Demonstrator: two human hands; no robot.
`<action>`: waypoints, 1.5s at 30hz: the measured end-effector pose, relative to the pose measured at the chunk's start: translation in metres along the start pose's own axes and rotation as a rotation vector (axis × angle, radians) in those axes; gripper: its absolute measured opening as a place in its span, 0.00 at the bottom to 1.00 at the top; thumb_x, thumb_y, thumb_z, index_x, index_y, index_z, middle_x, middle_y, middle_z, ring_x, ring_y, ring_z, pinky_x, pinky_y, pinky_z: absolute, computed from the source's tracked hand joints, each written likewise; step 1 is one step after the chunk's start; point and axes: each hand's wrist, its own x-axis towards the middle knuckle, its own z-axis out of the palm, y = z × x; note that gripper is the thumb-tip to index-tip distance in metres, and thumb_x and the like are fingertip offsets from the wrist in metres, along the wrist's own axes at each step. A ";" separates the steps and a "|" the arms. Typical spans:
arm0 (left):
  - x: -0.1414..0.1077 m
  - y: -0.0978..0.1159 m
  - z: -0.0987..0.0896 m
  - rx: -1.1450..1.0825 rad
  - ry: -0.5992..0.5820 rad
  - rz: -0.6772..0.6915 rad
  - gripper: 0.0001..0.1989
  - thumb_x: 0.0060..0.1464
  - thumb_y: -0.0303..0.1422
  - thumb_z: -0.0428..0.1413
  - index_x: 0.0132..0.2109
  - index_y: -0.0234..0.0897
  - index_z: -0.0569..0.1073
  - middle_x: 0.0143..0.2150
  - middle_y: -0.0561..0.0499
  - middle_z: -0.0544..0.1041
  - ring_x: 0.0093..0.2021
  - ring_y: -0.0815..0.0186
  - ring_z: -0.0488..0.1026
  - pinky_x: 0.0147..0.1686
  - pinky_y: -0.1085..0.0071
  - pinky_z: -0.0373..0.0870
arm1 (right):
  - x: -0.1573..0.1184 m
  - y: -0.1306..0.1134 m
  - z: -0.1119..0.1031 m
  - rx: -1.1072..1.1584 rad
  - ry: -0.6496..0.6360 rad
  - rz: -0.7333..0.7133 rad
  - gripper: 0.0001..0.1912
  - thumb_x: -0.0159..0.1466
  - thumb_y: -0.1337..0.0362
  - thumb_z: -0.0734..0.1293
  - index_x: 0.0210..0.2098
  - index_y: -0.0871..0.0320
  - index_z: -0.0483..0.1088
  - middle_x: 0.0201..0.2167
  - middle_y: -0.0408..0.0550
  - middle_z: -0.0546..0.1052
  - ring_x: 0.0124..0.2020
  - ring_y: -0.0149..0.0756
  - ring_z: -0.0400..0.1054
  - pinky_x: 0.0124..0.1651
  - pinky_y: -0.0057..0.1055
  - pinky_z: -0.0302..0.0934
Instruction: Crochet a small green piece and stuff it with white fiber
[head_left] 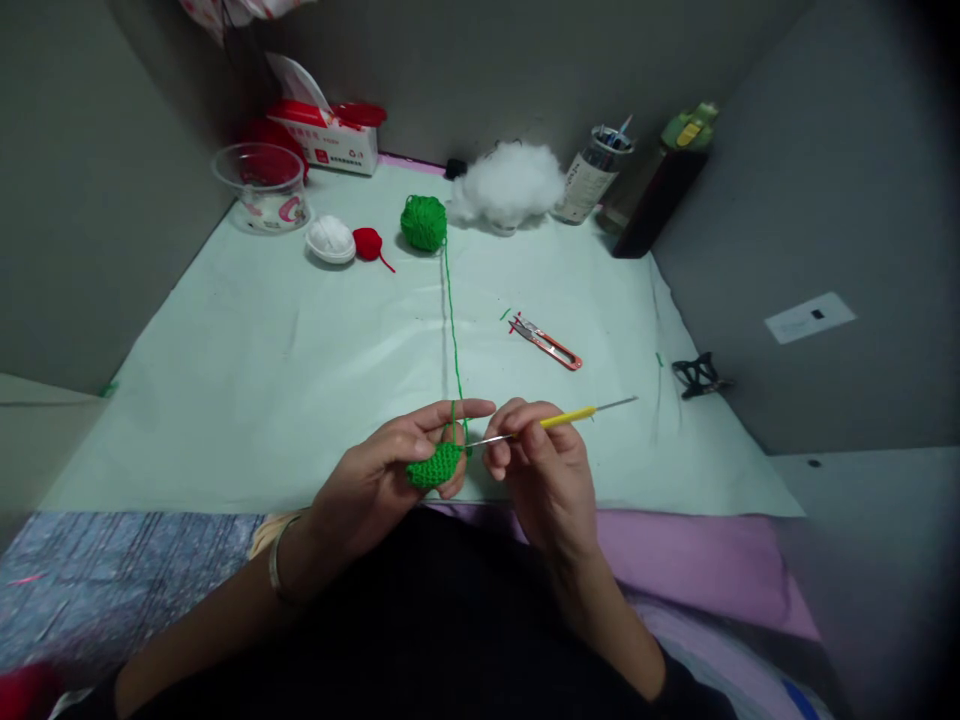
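Observation:
Near the table's front edge, my left hand (pixel 386 455) pinches a small green crocheted piece (pixel 435 467) between thumb and fingers. Its index finger is stretched out with green yarn (pixel 454 335) running over it. That yarn leads back to a green ball (pixel 424 223). My right hand (pixel 544 450) is closed on a crochet hook (pixel 568 418) with a yellow handle, held like a pen. The hook's thin metal end points left and meets the right edge of the green piece; whether it passes through a stitch is too small to tell.
Orange-handled thread snips (pixel 551 345) lie beyond my right hand. Along the back stand a clear tub (pixel 262 195), a tissue box (pixel 337 140), white stuffing (pixel 514 185), a pen holder (pixel 592 175) and a bottle (pixel 664 190). White yarn (pixel 331 240), red yarn (pixel 367 243) and a black clip (pixel 697 375) lie farther out.

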 end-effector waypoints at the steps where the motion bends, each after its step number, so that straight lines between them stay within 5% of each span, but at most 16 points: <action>1: -0.001 -0.001 -0.001 0.037 -0.012 0.004 0.23 0.56 0.31 0.59 0.59 0.32 0.80 0.31 0.51 0.71 0.29 0.69 0.65 0.32 0.71 0.63 | -0.001 0.000 0.000 -0.010 -0.011 -0.023 0.07 0.69 0.59 0.72 0.37 0.54 0.81 0.30 0.43 0.76 0.26 0.27 0.68 0.28 0.24 0.65; 6: -0.002 -0.004 0.001 0.145 -0.001 -0.019 0.32 0.56 0.28 0.61 0.68 0.40 0.72 0.43 0.46 0.78 0.34 0.69 0.68 0.33 0.74 0.62 | -0.002 0.002 -0.004 -0.057 -0.023 -0.081 0.07 0.70 0.61 0.71 0.38 0.53 0.82 0.33 0.43 0.76 0.27 0.25 0.69 0.32 0.25 0.65; 12: 0.002 -0.001 0.005 -0.015 -0.041 -0.071 0.26 0.52 0.25 0.55 0.58 0.29 0.79 0.26 0.54 0.66 0.23 0.72 0.55 0.24 0.75 0.55 | 0.001 0.002 -0.008 -0.026 -0.012 -0.020 0.07 0.68 0.60 0.73 0.35 0.55 0.82 0.29 0.42 0.74 0.25 0.25 0.67 0.29 0.24 0.62; 17: 0.002 0.000 0.006 -0.027 0.058 -0.057 0.21 0.52 0.28 0.57 0.53 0.29 0.82 0.29 0.51 0.68 0.25 0.72 0.57 0.24 0.76 0.58 | 0.001 0.000 -0.009 0.068 0.066 0.126 0.09 0.66 0.58 0.74 0.33 0.56 0.80 0.28 0.42 0.74 0.25 0.24 0.63 0.26 0.20 0.59; 21: 0.000 -0.007 0.004 0.200 0.155 0.039 0.24 0.54 0.33 0.64 0.58 0.37 0.79 0.36 0.50 0.73 0.32 0.70 0.67 0.34 0.74 0.67 | -0.003 0.006 -0.008 0.010 0.060 0.077 0.09 0.67 0.55 0.74 0.35 0.53 0.80 0.29 0.42 0.75 0.25 0.26 0.64 0.28 0.23 0.61; 27: -0.002 -0.011 0.006 0.720 0.287 0.168 0.22 0.55 0.30 0.64 0.58 0.44 0.79 0.42 0.52 0.78 0.45 0.65 0.75 0.51 0.68 0.70 | -0.010 0.017 -0.006 -0.373 0.057 -0.214 0.07 0.70 0.61 0.70 0.40 0.50 0.83 0.37 0.47 0.81 0.43 0.37 0.73 0.44 0.33 0.68; 33: -0.003 -0.005 0.009 0.596 0.319 0.165 0.20 0.56 0.30 0.64 0.56 0.40 0.78 0.38 0.54 0.75 0.38 0.70 0.75 0.41 0.75 0.74 | -0.004 0.015 -0.004 -0.094 0.099 -0.047 0.07 0.70 0.57 0.71 0.38 0.51 0.79 0.34 0.42 0.80 0.25 0.27 0.65 0.32 0.27 0.63; 45: -0.005 -0.004 0.009 0.609 0.346 0.252 0.19 0.53 0.25 0.66 0.53 0.39 0.80 0.39 0.53 0.75 0.41 0.70 0.74 0.45 0.74 0.73 | -0.004 0.009 -0.007 -0.120 -0.013 -0.103 0.08 0.74 0.60 0.67 0.39 0.53 0.77 0.36 0.44 0.82 0.29 0.27 0.69 0.35 0.27 0.64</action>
